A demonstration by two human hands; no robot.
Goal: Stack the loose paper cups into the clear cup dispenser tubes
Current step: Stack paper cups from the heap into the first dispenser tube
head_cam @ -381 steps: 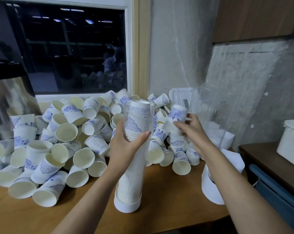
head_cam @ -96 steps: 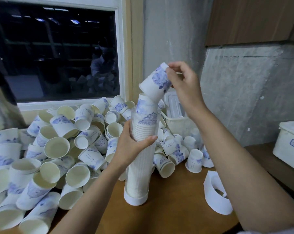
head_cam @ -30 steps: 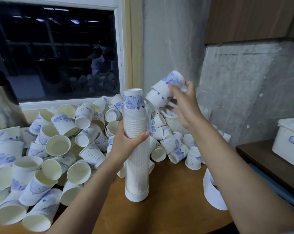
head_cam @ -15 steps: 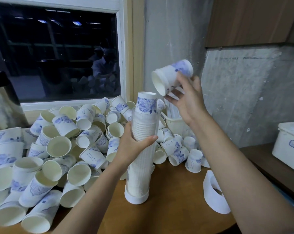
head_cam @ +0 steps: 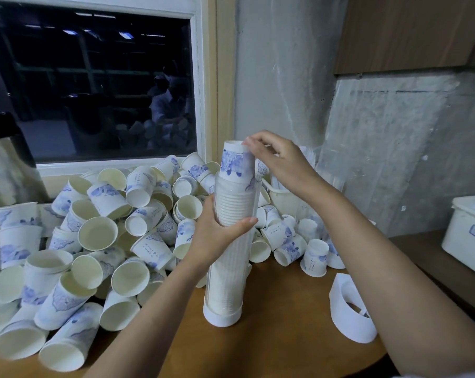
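Capping nearly full clear plastic tube (head_cam: 230, 268), gripped by left hand (head_cam: 217, 238), with blue-flowered white paper cup (head_cam: 235, 162) just lowered from one o'clock, pinched by right hand (head_cam: 282, 162).

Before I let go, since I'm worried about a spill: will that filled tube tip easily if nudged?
Probably tippy: the tube is tall and narrow on a small white base, with the top cup protruding above its rim. Likely light, being clear plastic and paper.

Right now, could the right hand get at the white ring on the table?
Probably yes. The white ring lies bare on the table just under the right forearm, nothing over it. But the right hand first has to let go of the top cup.
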